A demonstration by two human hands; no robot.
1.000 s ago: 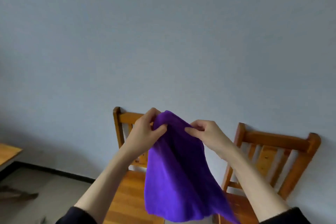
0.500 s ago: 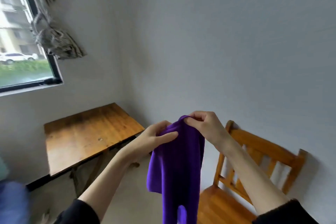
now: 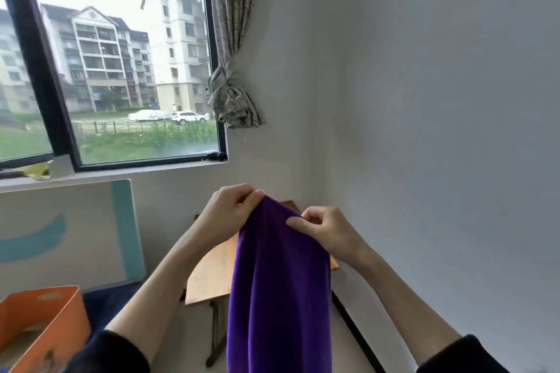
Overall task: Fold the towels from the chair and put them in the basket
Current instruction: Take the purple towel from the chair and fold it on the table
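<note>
A purple towel [image 3: 278,288] hangs in the air in front of me, held up by its top edge. My left hand [image 3: 230,209] pinches that edge on the left, and my right hand [image 3: 324,230] pinches it on the right, a short way apart. The cloth drops straight down past the bottom of the view. An orange basket [image 3: 65,321] with a handle slot stands at the lower left, its inside mostly cut off. No chair is in view.
A small wooden folding table [image 3: 212,275] stands behind the towel in the room's corner. A white and teal board [image 3: 91,236] leans under the window [image 3: 121,70]. A knotted curtain [image 3: 233,100] hangs beside the window. A dark blue surface [image 3: 106,303] lies beside the basket.
My view has swung left, from the chairs past the table to the window and basket. Both hands kept hold of the towel's top edge and now hold it slightly wider apart.
</note>
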